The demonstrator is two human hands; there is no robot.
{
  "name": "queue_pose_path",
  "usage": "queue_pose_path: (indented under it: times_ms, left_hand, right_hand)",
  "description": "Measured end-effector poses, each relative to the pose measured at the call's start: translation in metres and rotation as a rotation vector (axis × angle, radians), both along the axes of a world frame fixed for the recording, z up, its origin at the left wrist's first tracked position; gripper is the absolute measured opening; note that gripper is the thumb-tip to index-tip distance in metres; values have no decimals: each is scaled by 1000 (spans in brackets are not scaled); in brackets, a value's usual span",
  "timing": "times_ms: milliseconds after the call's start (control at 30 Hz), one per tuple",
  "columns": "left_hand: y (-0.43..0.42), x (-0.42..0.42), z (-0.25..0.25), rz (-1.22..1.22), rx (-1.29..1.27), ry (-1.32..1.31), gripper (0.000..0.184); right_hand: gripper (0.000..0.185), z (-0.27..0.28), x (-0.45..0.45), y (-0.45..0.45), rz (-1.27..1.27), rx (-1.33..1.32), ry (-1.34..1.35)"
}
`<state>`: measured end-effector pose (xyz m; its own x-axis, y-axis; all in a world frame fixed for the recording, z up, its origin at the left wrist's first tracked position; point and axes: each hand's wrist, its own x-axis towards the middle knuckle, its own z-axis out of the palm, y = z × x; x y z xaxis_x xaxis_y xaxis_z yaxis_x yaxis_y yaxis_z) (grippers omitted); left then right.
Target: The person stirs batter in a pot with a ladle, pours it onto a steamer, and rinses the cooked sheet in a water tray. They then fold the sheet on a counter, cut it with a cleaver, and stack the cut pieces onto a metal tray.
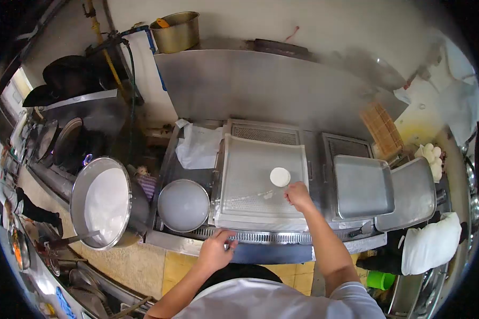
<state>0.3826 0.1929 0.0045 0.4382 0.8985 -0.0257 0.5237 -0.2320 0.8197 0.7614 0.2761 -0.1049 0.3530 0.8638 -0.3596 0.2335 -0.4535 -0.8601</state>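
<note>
White disc (280, 177) beside the curled right hand (298, 196) shows against a streaked, mostly unmarked sheet (250, 165); left hand (217, 251) half-curled, both grips unclear.

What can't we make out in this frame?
All in the head view:
Right hand: its curled shape hides whether it holds a handle on the round white vessel.
Left hand: its back hides the palm and anything in it.
Large metal pot: opaque white liquid hides the bottom.
Brass-coloured pot: its wall hides the contents, save an orange piece.
Person at far left: too small to read the hands.
</note>
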Motion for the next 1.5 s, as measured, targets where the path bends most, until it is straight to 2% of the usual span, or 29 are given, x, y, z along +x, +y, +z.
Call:
queue_pose_path:
  times_ms: [67,167,200,233,267,333,400,500,567,633,700,900,1067,1167,1267,1367,1500]
  left_hand:
    - [1,0,-3,-5,8,17,24]
    - [2,-3,-4,0,9,33,23]
    - [4,-4,-4,2,9,35,22]
    - [6,-5,-3,2,9,32,22]
    - [8,-7,-3,1,9,29,22]
    - [12,-11,-4,-1,16,27,22]
    - [16,-15,-9,-4,31,39,22]
    - [21,-24,-16,-12,13,-9,21]
    - [24,-29,-13,-10,-1,-28,21]
    - [28,-34,-13,-21,-7,-34,21]
    - [32,-41,-17,-45,-8,-22,22]
    - [38,-53,-26,-68,-56,-58,23]
    - [40,-59,-37,-101,-93,-63,23]
    - [44,-61,-38,-103,-104,-69,23]
    - [45,-60,-38,-80,-121,-58,22]
    - [47,-55,-36,-48,-158,-26,22]
    - [51,-36,-44,-61,-104,-19,22]
  right_hand:
    - [9,-39,16,4,-29,54,-167]
    - [19,-36,15,5,-9,100,-153]
    - [20,-61,28,6,77,183,-217]
    - [22,-108,51,7,162,267,-281]
    - [23,-116,55,6,215,313,-345]
    - [24,-105,49,4,280,372,-474]
    - [23,-98,45,0,270,388,-495]
    - [19,-78,27,-8,112,297,-386]
    - [16,-6,-17,-15,-87,101,-339]
    - [13,-35,1,-17,65,110,-476]
    - [12,-40,1,-21,130,91,-567]
    - [11,-21,-16,-35,124,33,-765]
    - [13,-26,-20,-23,69,-133,-907]
    - [19,-32,-25,-14,-22,-65,-955]
    - [23,-22,-23,3,36,-7,-959]
    - [31,-12,-21,29,12,-103,-864]
    - [42,-27,-4,56,19,81,-844]
